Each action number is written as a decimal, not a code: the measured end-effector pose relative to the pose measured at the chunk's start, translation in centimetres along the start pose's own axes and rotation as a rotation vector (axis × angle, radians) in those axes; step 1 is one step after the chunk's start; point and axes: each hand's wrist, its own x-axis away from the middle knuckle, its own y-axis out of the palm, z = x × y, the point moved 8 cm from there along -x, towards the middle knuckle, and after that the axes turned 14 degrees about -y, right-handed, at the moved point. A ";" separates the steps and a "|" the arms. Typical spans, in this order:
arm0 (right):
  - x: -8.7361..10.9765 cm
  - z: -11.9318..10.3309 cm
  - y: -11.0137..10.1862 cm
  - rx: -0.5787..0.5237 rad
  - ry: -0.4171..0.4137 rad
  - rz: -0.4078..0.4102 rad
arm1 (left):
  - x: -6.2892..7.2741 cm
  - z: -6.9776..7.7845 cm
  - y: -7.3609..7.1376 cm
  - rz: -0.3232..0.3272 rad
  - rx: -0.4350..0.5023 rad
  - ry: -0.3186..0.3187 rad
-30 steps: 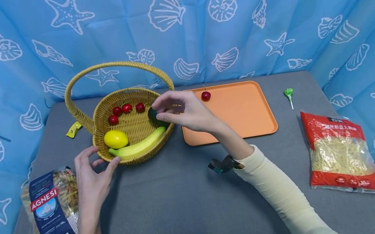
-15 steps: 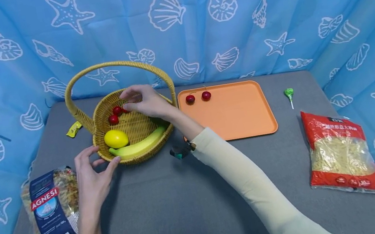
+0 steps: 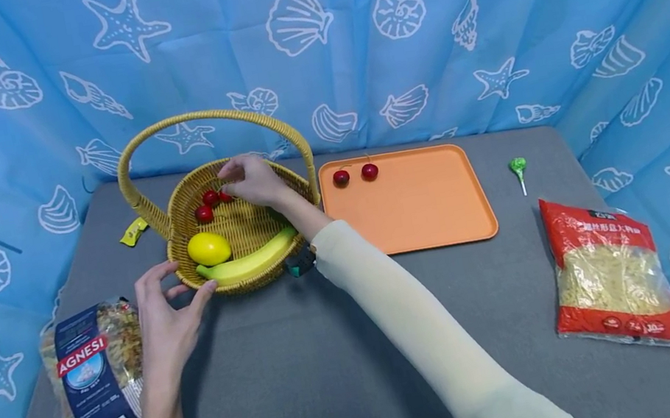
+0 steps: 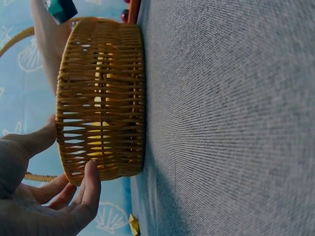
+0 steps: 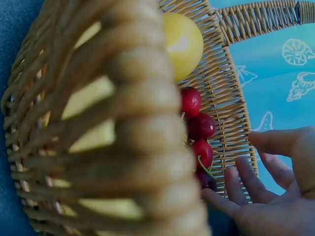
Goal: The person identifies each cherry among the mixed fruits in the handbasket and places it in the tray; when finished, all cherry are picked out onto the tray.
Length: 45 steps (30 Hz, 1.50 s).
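My left hand [image 3: 169, 320] holds the near left rim of the wicker basket [image 3: 174, 215], thumb and fingers on either side of it in the left wrist view. Inside the basket lie a lemon [image 3: 209, 248], a banana [image 3: 249, 258] and several cherries [image 5: 201, 126]. My right hand [image 3: 256, 182] reaches into the basket from the right. In the right wrist view its loosely bent fingers spread just beside the end cherry [image 5: 205, 181]; whether a fingertip touches it I cannot tell. A dark fruit under the right wrist is mostly hidden.
An orange tray [image 3: 422, 208] to the right bears two cherries [image 3: 355, 175]. Farther right are a green lollipop [image 3: 518, 166] and a red pasta bag [image 3: 615, 272]. On the left lie an Agnesi pasta bag [image 3: 92, 379] and a yellow wrapped candy [image 3: 133, 232]. The basket handle [image 3: 204, 115] arches overhead.
My right hand has moved left from the basket's right rim to the cherries inside. A second cherry on the tray, hidden earlier, now shows. My left hand stays on the rim.
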 end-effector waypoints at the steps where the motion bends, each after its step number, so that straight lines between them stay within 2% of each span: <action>1: -0.1 0.1 0.2 0.003 0.007 -0.011 | 0.0 0.0 0.0 -0.001 0.001 0.001; 8: -0.2 0.3 1.0 0.064 0.092 -0.085 | 0.1 0.0 -0.1 0.006 -0.003 0.006; 17: -0.5 0.9 1.1 0.148 0.210 -0.124 | 0.0 0.0 0.1 0.004 -0.002 0.005; 22: -0.4 0.7 1.7 0.173 0.199 -0.196 | 0.0 0.0 0.1 0.008 -0.001 0.009; 30: -0.2 0.4 2.3 0.136 0.175 -0.215 | 0.1 0.0 0.0 0.007 -0.008 0.000; 34: 0.1 0.5 2.9 0.035 0.202 -0.227 | 0.0 0.1 0.1 0.005 -0.011 0.007; 39: 0.5 0.8 3.6 -0.103 0.261 -0.185 | 0.0 0.1 0.2 0.002 -0.012 0.018; 45: 0.6 1.1 4.9 -0.211 0.313 -0.200 | -0.1 0.0 0.0 0.006 -0.006 0.019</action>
